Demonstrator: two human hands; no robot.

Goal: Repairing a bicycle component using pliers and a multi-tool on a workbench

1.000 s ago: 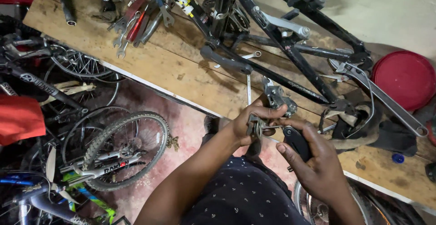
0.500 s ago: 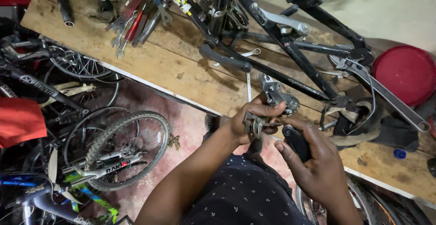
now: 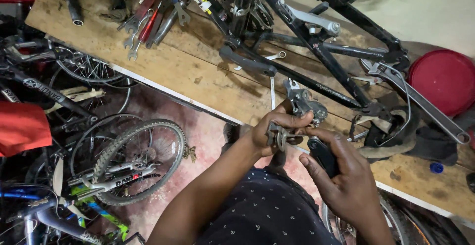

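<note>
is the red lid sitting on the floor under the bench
No, the red lid lies on top of the wooden bench, at its far right end beside the black bike frame.

Hidden and cropped parts

The left hand (image 3: 269, 133) is covering much of the grey derailleur (image 3: 303, 104); the right hand (image 3: 346, 180) is hiding most of a black tool (image 3: 322, 153). At three o'clock, the red lid (image 3: 445, 79) is running off the edge.

A bicycle repair workshop is shown. Wrenches (image 3: 148, 20) are spread on a wooden workbench (image 3: 163, 67) beside a bicycle frame (image 3: 316, 47), and wheels (image 3: 141, 161) are stacked on the floor.
</note>
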